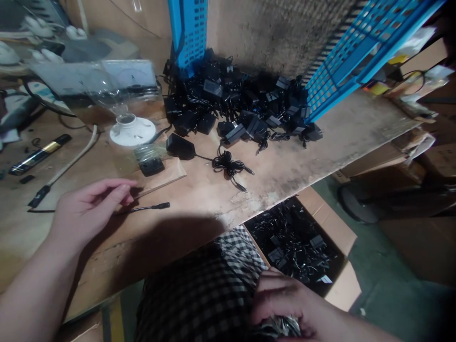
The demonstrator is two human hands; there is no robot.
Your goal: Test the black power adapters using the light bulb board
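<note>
Head view: the left hand (90,204) has thumb and forefinger together by a cable (162,205); the right hand (285,297) curls over a blurred bundle (285,326); neither grip can be told. Beyond lie one adapter (180,147), then a heap (249,99) at a basket (178,35).

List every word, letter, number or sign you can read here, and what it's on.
"A": on the right-hand meter face behind the clear bulb.
Left-hand meter face: a faint mark, too blurred to read for certain.
White label in the carton: too small and blurred to read.
Black-and-gold tube: no lettering legible.
Piled black adapters: no print legible.
</note>
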